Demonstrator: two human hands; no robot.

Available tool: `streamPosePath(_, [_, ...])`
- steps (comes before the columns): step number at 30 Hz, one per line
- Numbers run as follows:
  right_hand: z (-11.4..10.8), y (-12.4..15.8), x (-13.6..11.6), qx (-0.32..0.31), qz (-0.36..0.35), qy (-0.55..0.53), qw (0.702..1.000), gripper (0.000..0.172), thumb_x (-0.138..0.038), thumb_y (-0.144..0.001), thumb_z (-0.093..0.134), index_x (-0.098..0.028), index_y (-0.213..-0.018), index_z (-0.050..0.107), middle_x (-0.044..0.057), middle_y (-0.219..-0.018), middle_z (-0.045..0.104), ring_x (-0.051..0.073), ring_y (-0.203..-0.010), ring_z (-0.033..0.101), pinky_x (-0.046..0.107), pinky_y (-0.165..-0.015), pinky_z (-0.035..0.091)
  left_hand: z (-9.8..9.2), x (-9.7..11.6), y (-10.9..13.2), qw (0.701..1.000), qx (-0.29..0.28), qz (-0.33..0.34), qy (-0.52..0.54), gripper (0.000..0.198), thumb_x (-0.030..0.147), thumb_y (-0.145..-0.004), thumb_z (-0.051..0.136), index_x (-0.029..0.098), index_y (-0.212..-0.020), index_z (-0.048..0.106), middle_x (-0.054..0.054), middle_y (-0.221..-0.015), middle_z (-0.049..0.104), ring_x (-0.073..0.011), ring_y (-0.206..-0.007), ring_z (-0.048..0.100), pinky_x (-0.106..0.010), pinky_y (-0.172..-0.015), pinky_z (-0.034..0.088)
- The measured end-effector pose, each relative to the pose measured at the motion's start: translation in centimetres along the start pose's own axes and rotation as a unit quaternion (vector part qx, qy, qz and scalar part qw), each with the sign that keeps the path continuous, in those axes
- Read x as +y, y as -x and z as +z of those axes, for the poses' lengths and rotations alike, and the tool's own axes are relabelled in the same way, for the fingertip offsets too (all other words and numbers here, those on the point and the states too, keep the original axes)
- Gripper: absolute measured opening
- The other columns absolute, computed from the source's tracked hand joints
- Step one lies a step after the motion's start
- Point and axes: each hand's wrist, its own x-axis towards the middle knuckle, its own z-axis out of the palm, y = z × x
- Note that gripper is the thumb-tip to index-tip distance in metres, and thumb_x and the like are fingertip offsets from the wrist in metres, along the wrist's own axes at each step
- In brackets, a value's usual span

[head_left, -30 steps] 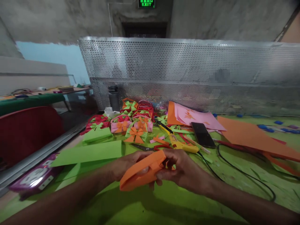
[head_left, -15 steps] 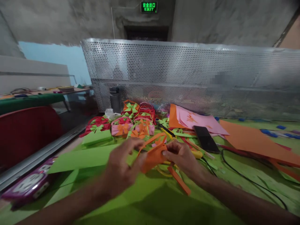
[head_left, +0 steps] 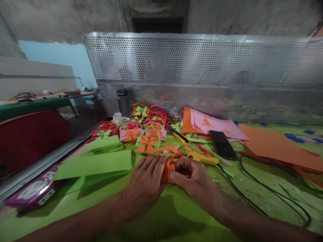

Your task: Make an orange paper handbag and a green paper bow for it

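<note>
My left hand [head_left: 145, 179] lies with its fingers stretched flat, pressing on a folded orange paper piece [head_left: 168, 169] on the green table cover [head_left: 161, 215]. My right hand [head_left: 191, 176] curls round the right side of the same orange piece, thumb and fingers pinching it. Most of the paper is hidden between the two hands. Loose orange strips [head_left: 166, 150] lie just beyond my fingers.
A yellow glue gun [head_left: 199, 155] with a black cable [head_left: 264, 190], a phone [head_left: 222, 144], green sheets [head_left: 97, 163], orange [head_left: 275, 146] and pink sheets [head_left: 214, 125], several paper baskets with bows [head_left: 141, 129], a grey bottle [head_left: 123, 102], a purple power strip [head_left: 32, 192] and a perforated metal screen [head_left: 202, 74].
The orange paper was held up and worked in both hands; now it is down on the table, folded small, with my left hand flat on it.
</note>
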Motion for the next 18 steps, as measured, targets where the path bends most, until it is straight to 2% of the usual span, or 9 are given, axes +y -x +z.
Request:
streamPosePath(4, [-0.3,0.8,-0.6,-0.036,-0.025,-0.039,0.998,0.013,-0.023,-0.069,0.064,-0.017,-0.075,0.053,-0.002,-0.07,0.054,0.01,-0.063,0.049,0.023,-0.058,0.041,-0.1,-0.4,0.5,0.99,-0.003,-0.052,0.131,0.045,0.019,-0.075,0.054,0.011,-0.117,0.04,-0.015,-0.105,0.062,-0.0254,-0.096,0.059,-0.038,-0.081,0.049])
streamPosePath(8, [-0.7,1.0,-0.8,-0.049,-0.023,-0.065,0.996,0.01,-0.021,-0.072,0.061,-0.017,-0.077,0.053,-0.003,-0.07,0.052,0.008,-0.062,0.047,0.021,-0.057,0.039,-0.1,-0.7,1.1,0.959,-0.047,-0.129,0.247,0.049,0.017,-0.073,0.054,0.014,-0.119,0.038,-0.014,-0.11,0.06,-0.0239,-0.099,0.059,-0.036,-0.079,0.051])
streamPosePath(10, [-0.8,1.0,-0.8,-0.048,-0.027,-0.071,0.996,0.01,-0.02,-0.072,0.061,-0.017,-0.076,0.053,-0.003,-0.07,0.052,0.008,-0.062,0.047,0.021,-0.057,0.039,0.0,-0.7,1.2,0.947,-0.061,-0.143,0.282,0.048,0.018,-0.073,0.054,0.016,-0.119,0.039,-0.013,-0.111,0.06,-0.024,-0.1,0.059,-0.037,-0.081,0.051])
streamPosePath(14, [-0.6,0.9,-0.8,-0.061,-0.019,-0.091,0.994,0.012,-0.019,-0.07,0.064,-0.017,-0.073,0.052,-0.004,-0.068,0.051,0.009,-0.062,0.047,0.022,-0.058,0.039,0.3,-0.8,1.1,0.933,-0.068,-0.118,0.334,0.048,0.021,-0.074,0.054,0.019,-0.119,0.039,-0.011,-0.111,0.06,-0.0221,-0.098,0.06,-0.034,-0.08,0.051])
streamPosePath(18, [-0.5,0.7,-0.6,-0.077,0.001,-0.135,0.988,0.018,-0.019,-0.067,0.068,-0.018,-0.073,0.052,-0.005,-0.068,0.052,0.008,-0.062,0.048,0.021,-0.059,0.04,0.4,-0.8,1.0,0.943,-0.038,-0.072,0.321,0.052,0.017,-0.074,0.054,0.022,-0.123,0.035,-0.01,-0.112,0.06,-0.0222,-0.098,0.06,-0.034,-0.08,0.051])
